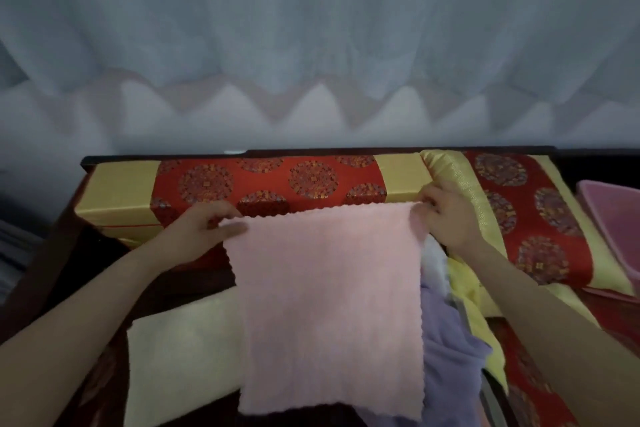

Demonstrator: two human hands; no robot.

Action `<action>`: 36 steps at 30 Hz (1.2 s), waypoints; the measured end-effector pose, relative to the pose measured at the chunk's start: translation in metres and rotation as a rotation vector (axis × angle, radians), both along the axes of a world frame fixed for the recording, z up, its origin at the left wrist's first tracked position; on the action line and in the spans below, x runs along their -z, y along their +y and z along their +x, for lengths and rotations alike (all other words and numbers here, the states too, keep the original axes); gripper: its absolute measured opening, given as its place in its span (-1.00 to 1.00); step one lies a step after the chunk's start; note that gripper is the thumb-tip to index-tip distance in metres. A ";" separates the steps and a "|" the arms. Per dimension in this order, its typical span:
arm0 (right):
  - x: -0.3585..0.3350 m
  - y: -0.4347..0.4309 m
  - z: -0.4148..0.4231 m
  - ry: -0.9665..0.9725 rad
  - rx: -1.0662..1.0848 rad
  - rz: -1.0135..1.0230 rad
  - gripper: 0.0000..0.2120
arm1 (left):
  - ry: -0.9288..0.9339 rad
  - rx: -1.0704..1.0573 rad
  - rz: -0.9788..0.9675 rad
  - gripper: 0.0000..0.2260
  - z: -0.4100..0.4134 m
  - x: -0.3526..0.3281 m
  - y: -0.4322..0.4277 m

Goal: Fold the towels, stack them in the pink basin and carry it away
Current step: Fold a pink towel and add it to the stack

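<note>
A pink towel point(329, 305) hangs flat in front of me, held up by its two top corners. My left hand point(204, 229) pinches the top left corner and my right hand point(446, 215) pinches the top right corner. Behind and to the right of it lies a heap of other towels: a purple towel point(450, 350), a yellow towel point(474, 302) and a bit of a white towel point(434, 260). The pink basin point(613, 218) stands at the far right edge, partly cut off by the frame.
A long red and gold cushion point(270, 184) lies across the back of a dark wooden bench. A second red and gold cushion point(526, 215) lies at the right. A pale cream cushion point(180, 350) sits at the lower left. White curtains hang behind.
</note>
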State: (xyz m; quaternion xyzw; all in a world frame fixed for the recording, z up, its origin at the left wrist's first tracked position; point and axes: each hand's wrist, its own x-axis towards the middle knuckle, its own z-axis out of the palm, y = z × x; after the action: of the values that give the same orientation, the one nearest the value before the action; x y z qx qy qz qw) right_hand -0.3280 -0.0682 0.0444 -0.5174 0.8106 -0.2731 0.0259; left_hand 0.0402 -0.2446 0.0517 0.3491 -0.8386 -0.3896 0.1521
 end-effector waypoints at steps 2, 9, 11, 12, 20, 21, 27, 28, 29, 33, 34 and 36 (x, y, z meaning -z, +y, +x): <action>-0.041 0.003 0.005 -0.053 -0.013 -0.082 -0.71 | 0.068 -0.007 0.055 -0.91 0.002 -0.037 0.004; -0.155 0.032 0.028 -0.606 -0.239 -0.175 -0.84 | 0.258 -0.005 0.475 -0.58 0.022 -0.132 0.048; -0.171 0.044 0.035 -0.720 -0.280 -0.152 -0.94 | 0.219 0.066 0.442 -0.59 0.034 -0.145 0.058; -0.176 0.049 0.038 -0.768 -0.286 -0.137 -0.93 | 0.231 0.061 0.464 -0.63 0.038 -0.149 0.061; -0.127 0.038 0.038 -0.838 -0.139 -0.006 -0.95 | 0.211 -0.062 0.492 -0.42 0.047 -0.109 0.051; -0.114 0.034 0.039 -0.808 -0.119 0.016 -0.96 | 0.183 -0.090 0.484 -0.44 0.046 -0.095 0.046; -0.009 0.014 0.049 -0.486 -0.010 0.042 -0.84 | -0.050 -0.166 0.122 -0.91 0.033 0.010 0.026; 0.005 0.016 0.052 -0.395 -0.011 0.028 -0.86 | -0.060 -0.140 0.039 -0.86 0.032 0.022 0.029; 0.021 0.021 0.054 -0.314 -0.021 0.019 -0.88 | -0.058 -0.120 0.000 -0.83 0.034 0.034 0.034; 0.055 0.070 0.066 -0.167 -0.258 -0.029 -0.87 | 0.013 -0.004 -0.037 -0.94 0.060 0.070 0.079; 0.061 0.085 0.068 -0.121 -0.325 -0.006 -0.84 | 0.010 0.051 -0.086 -0.94 0.068 0.079 0.093; 0.072 0.109 0.073 -0.004 -0.421 0.020 -0.84 | -0.042 0.176 -0.186 -0.91 0.082 0.100 0.121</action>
State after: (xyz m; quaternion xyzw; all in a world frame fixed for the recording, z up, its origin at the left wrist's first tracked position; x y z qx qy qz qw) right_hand -0.2547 0.0409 -0.0274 -0.6744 0.6873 -0.2547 0.0891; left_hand 0.1220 -0.1239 -0.0481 0.2668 -0.9014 -0.3147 0.1314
